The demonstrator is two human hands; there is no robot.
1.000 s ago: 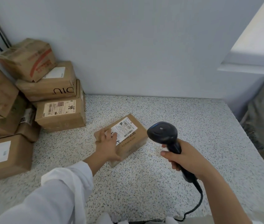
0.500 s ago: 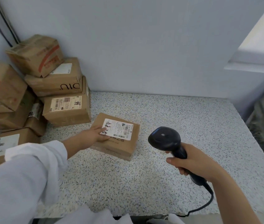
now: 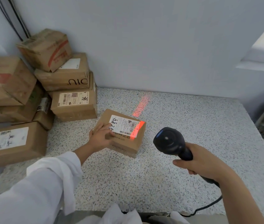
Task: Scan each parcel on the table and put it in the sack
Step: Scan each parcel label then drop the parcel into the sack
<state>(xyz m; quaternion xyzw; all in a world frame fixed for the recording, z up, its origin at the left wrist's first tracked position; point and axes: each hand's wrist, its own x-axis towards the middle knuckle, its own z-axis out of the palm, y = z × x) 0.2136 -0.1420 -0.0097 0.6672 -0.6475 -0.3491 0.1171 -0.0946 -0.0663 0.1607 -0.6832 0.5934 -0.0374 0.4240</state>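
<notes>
Small brown cardboard parcel looks light and stiff; best grasped by opposite side walls. Left hand rests flat-fingered on its left top; right hand grips the black handheld scanner.

A: Parcel state?
B: Small brown carton, flat on the table, white label up with handwritten digits. Red scan line across the label's right edge.
A: Scanner?
B: Black, corded, just right of the parcel, not touching, head facing it. Other parcels stacked far left.
</notes>
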